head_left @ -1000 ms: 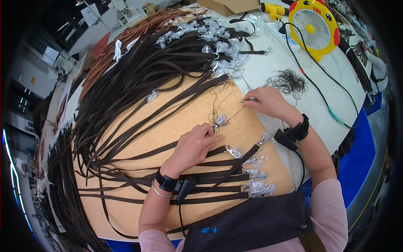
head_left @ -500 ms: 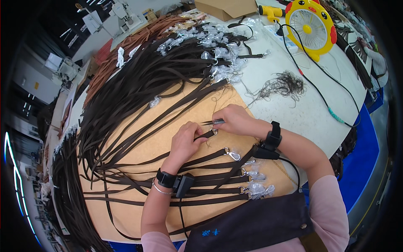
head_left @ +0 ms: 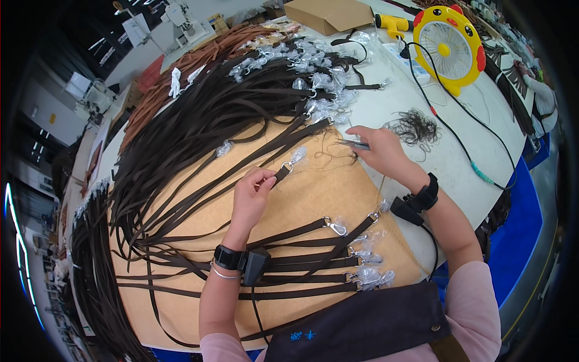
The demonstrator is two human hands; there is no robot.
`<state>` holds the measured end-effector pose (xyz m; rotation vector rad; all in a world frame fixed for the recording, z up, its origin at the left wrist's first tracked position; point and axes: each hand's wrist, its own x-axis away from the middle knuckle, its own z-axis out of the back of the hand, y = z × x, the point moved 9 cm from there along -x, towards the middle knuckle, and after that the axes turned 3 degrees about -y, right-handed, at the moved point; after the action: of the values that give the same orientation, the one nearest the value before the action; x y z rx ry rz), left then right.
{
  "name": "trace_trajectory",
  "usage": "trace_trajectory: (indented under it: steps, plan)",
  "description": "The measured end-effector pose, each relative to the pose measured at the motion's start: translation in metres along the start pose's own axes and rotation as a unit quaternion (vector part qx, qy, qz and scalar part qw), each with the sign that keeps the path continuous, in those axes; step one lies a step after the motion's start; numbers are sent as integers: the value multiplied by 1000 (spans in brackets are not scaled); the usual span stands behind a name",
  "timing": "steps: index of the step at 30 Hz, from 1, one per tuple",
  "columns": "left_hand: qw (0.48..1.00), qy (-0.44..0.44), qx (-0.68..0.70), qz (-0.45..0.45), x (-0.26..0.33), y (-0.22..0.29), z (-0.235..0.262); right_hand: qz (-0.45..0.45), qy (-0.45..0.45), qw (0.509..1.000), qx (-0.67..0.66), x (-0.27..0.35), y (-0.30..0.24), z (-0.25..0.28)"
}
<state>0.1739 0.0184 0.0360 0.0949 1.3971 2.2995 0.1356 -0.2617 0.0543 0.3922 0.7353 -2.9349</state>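
Note:
My left hand [head_left: 250, 196] pinches a dark brown strap [head_left: 282, 173] close to its end. From that end hangs a metal clasp in clear plastic wrap [head_left: 297, 155]. My right hand [head_left: 385, 152], apart from the strap, is closed around small metal thread snips [head_left: 357, 145], partly hidden by the fingers. Loose dark threads [head_left: 329, 145] lie by the snips' tips on the tan board [head_left: 319, 193]. Several more straps with wrapped clasps are laid out below my hands, one wrapped clasp [head_left: 371, 279] lying near my dark apron [head_left: 362, 323].
A large heap of dark straps [head_left: 199, 108] covers the far left, with brown straps [head_left: 151, 102] behind. On the white table [head_left: 458, 199] are a tangle of threads [head_left: 416, 127], a yellow fan [head_left: 445, 48], its black cable [head_left: 449, 139] and a cardboard box [head_left: 329, 15].
My right hand with the snips has moved up and right, away from the strap. My left hand has shifted slightly left, and the strap's wrapped clasp now shows.

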Motion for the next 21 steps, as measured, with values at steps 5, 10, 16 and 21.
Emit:
trace_trajectory:
  steps: [5, 10, 16, 21]
  plan:
    - [993, -40, 108, 15, 2, -2, -8, -76, -103, 863, -489, -10, -25, -46]
    - [985, -59, 159, -43, 4, 27, -17, -115, -273, 660, -690, -7, -69, -90]
    - [925, -24, -196, -326, 33, 80, -33, -27, -425, 745, -514, 11, -73, -127]
    - [897, -85, -267, -341, 47, 73, -51, 96, -394, 867, -291, 6, -67, -104]
